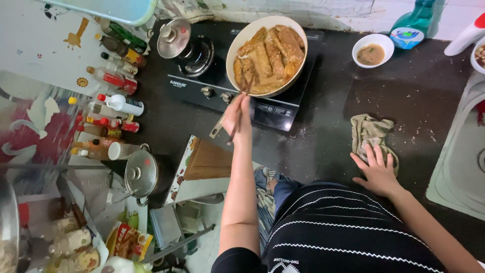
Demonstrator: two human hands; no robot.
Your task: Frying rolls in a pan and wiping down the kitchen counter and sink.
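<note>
Two hands at a dark counter (323, 146). Left hand (237, 116), fingers closed around chopsticks (241, 108), tips reaching into a cream frying pan (237, 43) of browned rolls (270, 58) on a black stove (275, 108). Right hand (376, 172), fingers spread flat, rests partly on a crumpled cloth (369, 131), near a sink (462, 151).

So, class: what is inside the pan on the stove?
The pan holds browned rolls lying side by side; the left hand reaches chopsticks in among them. The rolls hide most of the pan's bottom.
</note>
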